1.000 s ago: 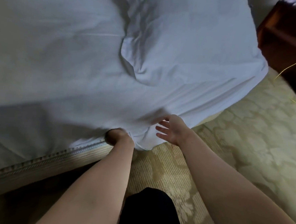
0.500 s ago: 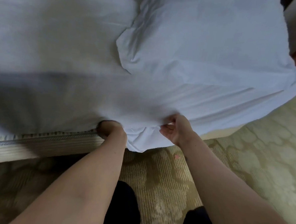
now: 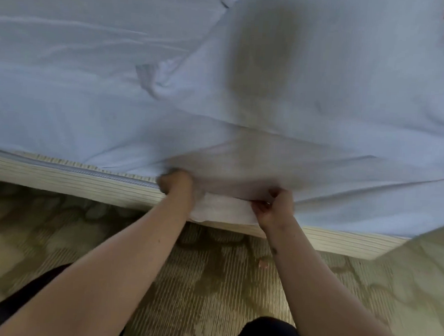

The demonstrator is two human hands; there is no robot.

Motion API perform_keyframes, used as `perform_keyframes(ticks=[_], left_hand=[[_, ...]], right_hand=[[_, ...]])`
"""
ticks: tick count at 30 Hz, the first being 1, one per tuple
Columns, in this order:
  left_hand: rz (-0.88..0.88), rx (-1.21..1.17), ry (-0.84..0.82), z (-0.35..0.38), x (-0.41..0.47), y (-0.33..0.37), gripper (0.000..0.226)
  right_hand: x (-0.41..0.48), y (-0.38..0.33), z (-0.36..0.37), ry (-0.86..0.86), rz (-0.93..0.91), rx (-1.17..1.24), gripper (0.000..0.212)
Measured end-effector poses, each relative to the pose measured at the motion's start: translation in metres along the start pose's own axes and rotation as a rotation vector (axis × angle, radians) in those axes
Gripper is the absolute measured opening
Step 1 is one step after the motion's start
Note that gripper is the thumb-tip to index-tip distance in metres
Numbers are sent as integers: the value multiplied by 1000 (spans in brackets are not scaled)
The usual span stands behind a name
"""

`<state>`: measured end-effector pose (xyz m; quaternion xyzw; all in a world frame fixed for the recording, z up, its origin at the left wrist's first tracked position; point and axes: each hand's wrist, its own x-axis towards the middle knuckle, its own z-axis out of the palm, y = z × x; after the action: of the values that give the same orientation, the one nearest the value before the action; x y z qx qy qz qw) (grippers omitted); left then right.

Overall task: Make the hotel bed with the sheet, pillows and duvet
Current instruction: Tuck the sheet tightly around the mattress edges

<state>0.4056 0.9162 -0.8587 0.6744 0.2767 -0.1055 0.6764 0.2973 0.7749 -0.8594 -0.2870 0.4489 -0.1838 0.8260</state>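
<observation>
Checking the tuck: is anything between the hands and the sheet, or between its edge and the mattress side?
Nothing visible. The left hand and right hand grip the sheet by its edge, right against the mattress side.

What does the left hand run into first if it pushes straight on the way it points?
The left hand points into the bed's side, so it would likely meet the white sheet bunched in its grip, then the striped mattress edge right behind; depth there is unclear.
</observation>
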Motion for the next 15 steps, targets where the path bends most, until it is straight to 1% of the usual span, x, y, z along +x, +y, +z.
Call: perform_keyframes(ticks=[1, 3, 4, 5, 6, 7, 9, 10, 12, 15], left_hand=[[-64, -139, -57, 11, -15, -4, 43], [-167, -305, -167, 32, -42, -17, 39], [-212, -377, -192, 43, -52, -22, 36], [-251, -422, -186, 51, -61, -25, 32], [-260, -448, -166, 56, -64, -29, 33], [-264, -461, -148, 59, -65, -32, 34], [-268, -493, -116, 62, -62, -36, 37], [-266, -501, -123, 63, -60, -36, 36], [-268, -522, -128, 63, -62, -32, 34], [-299, -516, -111, 60, -59, -30, 35]], right_hand=[[1, -5, -5, 28, -9, 40, 32], [4, -16, -12, 32, 13, 68, 25], [6, -22, -12, 10, 38, 90, 25], [8, -27, -13, -18, 60, 109, 31], [8, -31, -13, -42, 84, 131, 37], [8, -34, -14, -69, 116, 147, 38], [10, -36, -20, -122, 183, 159, 21], [16, -35, -25, -142, 207, 171, 17], [26, -31, -29, -164, 225, 188, 21], [38, -19, -30, -152, 184, 228, 28]])
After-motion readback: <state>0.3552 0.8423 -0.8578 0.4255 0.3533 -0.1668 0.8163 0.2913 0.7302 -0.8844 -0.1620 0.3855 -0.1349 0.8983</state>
